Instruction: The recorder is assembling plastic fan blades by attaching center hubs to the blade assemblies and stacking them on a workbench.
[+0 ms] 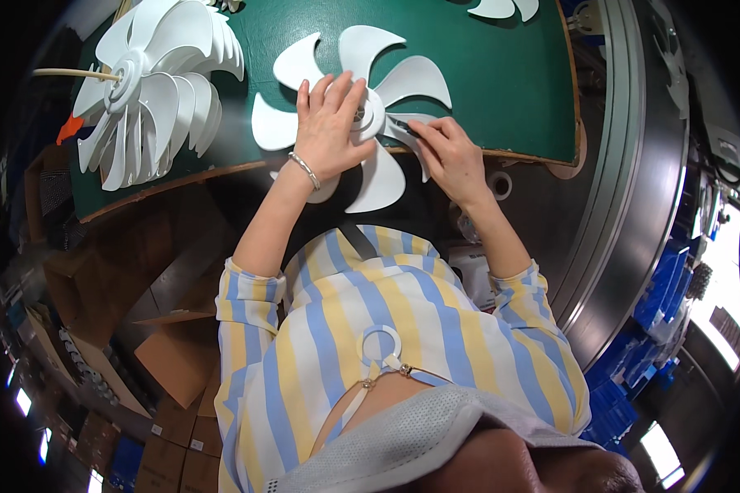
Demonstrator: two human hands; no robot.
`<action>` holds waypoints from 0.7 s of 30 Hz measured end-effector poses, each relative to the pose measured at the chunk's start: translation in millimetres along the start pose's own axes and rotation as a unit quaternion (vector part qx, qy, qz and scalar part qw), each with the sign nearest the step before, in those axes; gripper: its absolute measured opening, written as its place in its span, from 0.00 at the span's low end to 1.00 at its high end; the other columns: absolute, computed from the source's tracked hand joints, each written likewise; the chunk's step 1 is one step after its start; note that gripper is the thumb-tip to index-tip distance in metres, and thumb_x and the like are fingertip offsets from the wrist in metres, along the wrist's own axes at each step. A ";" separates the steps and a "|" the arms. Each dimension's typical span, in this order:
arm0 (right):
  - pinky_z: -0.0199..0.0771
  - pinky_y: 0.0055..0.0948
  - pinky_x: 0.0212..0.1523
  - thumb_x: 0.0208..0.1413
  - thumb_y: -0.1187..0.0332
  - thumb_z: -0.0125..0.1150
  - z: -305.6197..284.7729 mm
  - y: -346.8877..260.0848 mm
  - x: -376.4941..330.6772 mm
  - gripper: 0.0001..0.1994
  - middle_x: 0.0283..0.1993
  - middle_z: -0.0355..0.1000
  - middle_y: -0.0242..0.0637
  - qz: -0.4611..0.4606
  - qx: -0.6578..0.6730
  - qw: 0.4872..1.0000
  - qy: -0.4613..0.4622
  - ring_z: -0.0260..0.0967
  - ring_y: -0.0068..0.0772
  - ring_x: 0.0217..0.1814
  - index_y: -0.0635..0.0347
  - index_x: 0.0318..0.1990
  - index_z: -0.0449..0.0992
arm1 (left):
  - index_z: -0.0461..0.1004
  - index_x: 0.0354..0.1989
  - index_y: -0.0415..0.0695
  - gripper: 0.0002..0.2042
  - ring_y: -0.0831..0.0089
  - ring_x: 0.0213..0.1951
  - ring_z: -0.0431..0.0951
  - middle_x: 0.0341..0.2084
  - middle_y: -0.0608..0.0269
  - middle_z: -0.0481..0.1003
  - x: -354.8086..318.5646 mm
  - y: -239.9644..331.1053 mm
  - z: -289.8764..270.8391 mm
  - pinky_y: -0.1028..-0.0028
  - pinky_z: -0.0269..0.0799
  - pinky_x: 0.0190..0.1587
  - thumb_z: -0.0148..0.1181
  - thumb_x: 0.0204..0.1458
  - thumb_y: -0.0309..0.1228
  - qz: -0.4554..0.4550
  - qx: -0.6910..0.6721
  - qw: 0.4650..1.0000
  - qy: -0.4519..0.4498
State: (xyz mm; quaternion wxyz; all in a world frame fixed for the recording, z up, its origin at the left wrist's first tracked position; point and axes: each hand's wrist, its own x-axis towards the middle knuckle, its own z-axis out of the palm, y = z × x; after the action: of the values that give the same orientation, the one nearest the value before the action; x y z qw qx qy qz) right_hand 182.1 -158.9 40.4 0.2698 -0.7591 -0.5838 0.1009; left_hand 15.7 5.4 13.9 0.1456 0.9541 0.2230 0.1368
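Right fingers (430, 133) pinch a dark item (401, 125) (kind unclear); left fingers (337, 92), outspread, partly hide a white fan (375, 112).

It looks like a factory workshop: a white fan (385, 177) and a stack (191, 37) of matching ones on a green table (518, 90), cardboard boxes (177, 357) gathered lower left, long metal rails (625, 164) at right.

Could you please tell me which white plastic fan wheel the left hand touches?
The single white plastic fan wheel lying centrally, between the white fan-wheel stack at left and cropped white blades at top right.
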 end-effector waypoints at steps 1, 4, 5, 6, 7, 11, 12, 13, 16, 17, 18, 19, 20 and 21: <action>0.75 0.36 0.37 0.55 0.70 0.62 1.4 -0.8 -1.0 0.13 0.39 0.71 0.33 -0.012 0.000 1.000 -0.002 0.73 0.37 0.42 0.51 0.49 0.79 | 0.63 0.65 0.46 0.45 0.54 0.64 0.58 0.58 0.56 0.65 1.6 3.0 2.9 0.46 0.37 0.69 0.71 0.38 0.52 -0.034 -0.017 0.999 0.023; 0.76 0.36 0.37 0.55 0.70 0.62 4.8 -5.4 -2.1 0.13 0.39 0.70 0.33 -0.009 0.015 1.000 -0.018 0.73 0.37 0.42 0.51 0.49 0.79 | 0.64 0.64 0.44 0.47 0.56 0.61 0.60 0.53 0.53 0.66 4.3 5.7 8.6 0.46 0.41 0.68 0.71 0.36 0.59 -0.075 -0.018 0.996 0.044; 0.76 0.36 0.37 0.55 0.70 0.62 5.4 -5.5 -2.0 0.13 0.39 0.70 0.33 -0.009 0.016 1.000 -0.019 0.73 0.37 0.42 0.51 0.49 0.79 | 0.65 0.63 0.44 0.48 0.56 0.60 0.61 0.52 0.54 0.67 5.3 5.6 9.7 0.46 0.42 0.68 0.71 0.34 0.60 -0.078 -0.006 0.996 0.039; 0.76 0.36 0.37 0.55 0.70 0.62 5.7 -5.5 -1.7 0.13 0.39 0.70 0.33 -0.011 0.017 1.000 -0.020 0.73 0.37 0.42 0.51 0.49 0.79 | 0.65 0.62 0.45 0.48 0.57 0.59 0.62 0.52 0.55 0.67 5.8 5.4 10.6 0.47 0.43 0.68 0.71 0.33 0.62 -0.080 0.007 0.996 0.034; 0.76 0.36 0.37 0.55 0.70 0.62 5.8 -5.3 -1.7 0.13 0.39 0.70 0.34 -0.014 0.018 0.999 -0.022 0.73 0.37 0.42 0.51 0.49 0.79 | 0.65 0.62 0.45 0.48 0.57 0.59 0.62 0.52 0.55 0.67 6.0 5.3 11.2 0.47 0.43 0.68 0.71 0.33 0.62 -0.081 0.007 0.996 0.034; 0.76 0.36 0.37 0.55 0.71 0.62 7.0 -5.3 -1.2 0.13 0.38 0.70 0.34 -0.008 0.012 1.000 -0.023 0.73 0.37 0.42 0.51 0.49 0.79 | 0.67 0.60 0.46 0.45 0.57 0.57 0.64 0.51 0.57 0.69 5.9 2.7 12.9 0.48 0.44 0.67 0.71 0.34 0.62 -0.075 0.009 0.996 0.042; 0.76 0.36 0.37 0.55 0.71 0.62 6.9 -5.8 -0.6 0.13 0.38 0.70 0.34 -0.011 0.012 1.000 -0.021 0.73 0.37 0.42 0.51 0.49 0.79 | 0.68 0.59 0.47 0.44 0.57 0.57 0.64 0.50 0.58 0.69 6.0 2.6 13.5 0.48 0.44 0.67 0.71 0.34 0.61 -0.075 0.010 0.996 0.047; 0.76 0.36 0.37 0.55 0.71 0.62 6.9 -6.0 -0.2 0.13 0.38 0.70 0.34 -0.014 0.012 1.000 -0.019 0.73 0.37 0.42 0.51 0.49 0.79 | 0.68 0.59 0.47 0.44 0.57 0.57 0.64 0.50 0.58 0.69 6.3 2.5 13.6 0.48 0.44 0.67 0.71 0.34 0.61 -0.075 0.009 0.996 0.047; 0.76 0.36 0.37 0.55 0.71 0.63 7.1 -5.9 -0.4 0.14 0.38 0.70 0.34 -0.017 0.007 1.000 -0.020 0.73 0.37 0.42 0.51 0.49 0.79 | 0.69 0.57 0.47 0.42 0.58 0.56 0.64 0.49 0.58 0.70 6.6 2.4 13.1 0.48 0.44 0.67 0.71 0.35 0.60 -0.074 0.006 0.996 0.051; 0.76 0.36 0.37 0.55 0.71 0.63 7.2 -5.9 0.0 0.14 0.38 0.70 0.34 -0.017 0.007 1.000 -0.020 0.73 0.37 0.42 0.51 0.49 0.79 | 0.69 0.57 0.47 0.42 0.58 0.56 0.64 0.49 0.58 0.70 7.1 2.5 13.3 0.47 0.44 0.67 0.71 0.35 0.59 -0.073 0.007 0.996 0.053; 0.76 0.36 0.36 0.54 0.71 0.63 7.2 -5.9 0.4 0.14 0.38 0.70 0.34 -0.017 0.003 1.000 -0.018 0.73 0.37 0.42 0.51 0.49 0.79 | 0.69 0.57 0.47 0.41 0.58 0.56 0.65 0.49 0.58 0.70 7.5 2.6 13.3 0.47 0.44 0.67 0.71 0.35 0.59 -0.072 0.008 0.996 0.056; 0.76 0.36 0.36 0.54 0.71 0.63 7.2 -5.9 0.9 0.14 0.38 0.70 0.34 -0.017 -0.001 1.000 -0.016 0.73 0.37 0.42 0.51 0.49 0.79 | 0.69 0.57 0.47 0.41 0.58 0.56 0.65 0.49 0.58 0.70 7.8 2.7 13.4 0.47 0.44 0.67 0.71 0.35 0.59 -0.072 0.008 0.996 0.056; 0.76 0.36 0.36 0.54 0.71 0.63 7.4 -5.5 0.8 0.14 0.38 0.70 0.34 -0.017 -0.002 1.000 -0.016 0.73 0.37 0.42 0.51 0.49 0.79 | 0.69 0.57 0.47 0.41 0.58 0.56 0.64 0.49 0.58 0.70 7.8 3.0 13.8 0.47 0.44 0.67 0.72 0.35 0.58 -0.075 0.005 0.996 0.057; 0.76 0.36 0.36 0.54 0.71 0.63 7.8 -5.0 0.6 0.14 0.38 0.70 0.34 -0.020 -0.002 1.000 -0.013 0.73 0.37 0.42 0.51 0.49 0.79 | 0.69 0.57 0.46 0.41 0.58 0.56 0.64 0.49 0.58 0.70 7.8 3.3 14.2 0.47 0.45 0.67 0.72 0.36 0.58 -0.078 0.002 0.995 0.058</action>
State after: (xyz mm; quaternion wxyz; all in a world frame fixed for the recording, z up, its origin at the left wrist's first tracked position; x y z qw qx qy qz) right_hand 174.5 -155.2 36.7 0.2630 -0.7466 -0.6022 0.1042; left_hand 28.2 3.1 3.6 0.1410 0.9244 0.3055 0.1796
